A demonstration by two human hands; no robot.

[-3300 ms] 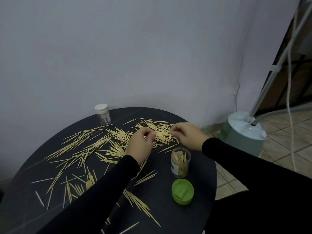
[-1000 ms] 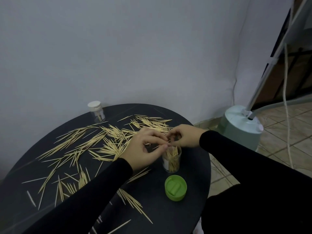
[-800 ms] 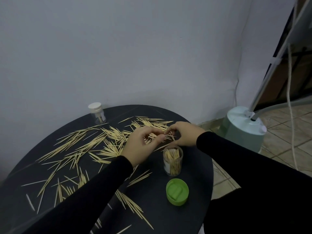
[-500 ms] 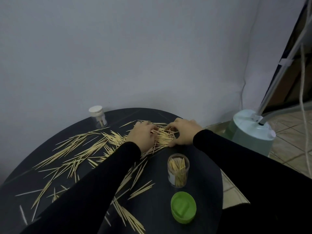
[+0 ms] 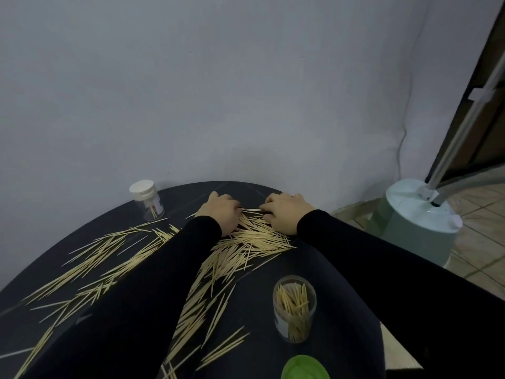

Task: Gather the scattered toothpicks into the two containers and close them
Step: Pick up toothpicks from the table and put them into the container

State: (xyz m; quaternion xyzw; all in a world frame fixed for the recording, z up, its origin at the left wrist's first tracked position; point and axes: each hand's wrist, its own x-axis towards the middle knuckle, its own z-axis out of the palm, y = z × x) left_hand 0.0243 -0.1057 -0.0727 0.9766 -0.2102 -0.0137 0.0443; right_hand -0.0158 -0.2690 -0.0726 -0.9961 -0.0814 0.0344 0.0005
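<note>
— Both hands, status? Left hand (image 5: 220,214) and right hand (image 5: 285,214) lie palm-down on the far heap of toothpicks (image 5: 254,239), fingers curled over the sticks; whether either has pinched any, I cannot tell.

— Change since last entry? A second ago they were dropping sticks into the open jar (image 5: 294,309); they have reached back out, so another handful is due.

— Remaining stock? Most toothpicks are scattered across the table (image 5: 273,272). Green lid (image 5: 304,369) off; capped jar (image 5: 146,199) at the far edge.
</note>
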